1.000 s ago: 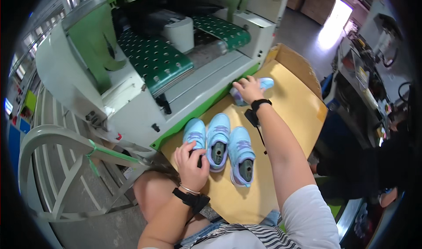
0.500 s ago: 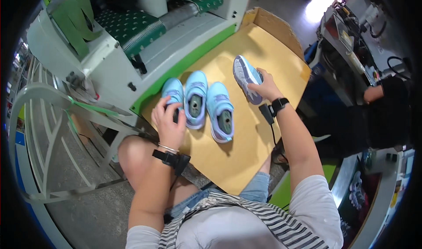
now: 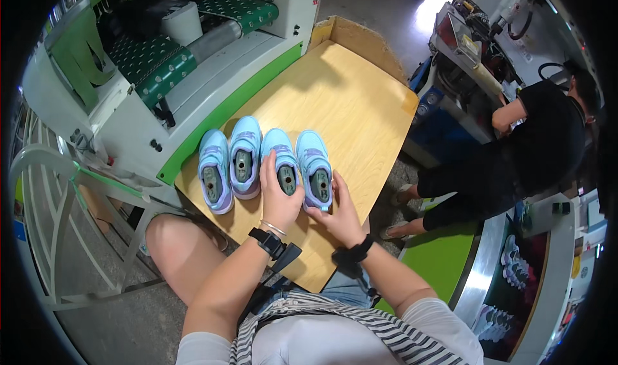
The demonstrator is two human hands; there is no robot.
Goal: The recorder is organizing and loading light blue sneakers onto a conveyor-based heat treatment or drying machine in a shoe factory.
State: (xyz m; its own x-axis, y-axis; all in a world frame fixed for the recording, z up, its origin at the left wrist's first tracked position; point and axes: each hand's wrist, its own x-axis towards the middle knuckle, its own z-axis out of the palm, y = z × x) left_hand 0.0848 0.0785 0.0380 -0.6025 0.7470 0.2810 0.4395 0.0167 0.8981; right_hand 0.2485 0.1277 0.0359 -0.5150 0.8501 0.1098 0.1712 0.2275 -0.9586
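Light blue sneakers with lilac straps and pale soles stand upright in a row on the wooden tabletop (image 3: pixel 341 101), toes pointing away from me. Grey-green inserts fill their openings. The leftmost shoe (image 3: pixel 213 147) and the one beside it (image 3: pixel 245 132) are untouched. My left hand (image 3: pixel 281 201) is closed around the heel of the third sneaker (image 3: pixel 276 142), fingers on its left side and thumb on its right. At the right end, my right hand (image 3: pixel 344 217) grips the heel of the last sneaker (image 3: pixel 311 147), its thumb at the back and fingers along the outer side.
A white machine with a green dotted conveyor belt (image 3: pixel 168 69) borders the table's left side. Cardboard (image 3: pixel 360 35) edges its far end. Nearby on the right, a person in black (image 3: pixel 515 159) works at equipment. More shoes (image 3: pixel 514 262) sit on a lower rack.
My right hand has brought the tilted sneaker left and set it upright at the row's right end. My left hand has moved from the leftmost shoe to the third. The view has shifted.
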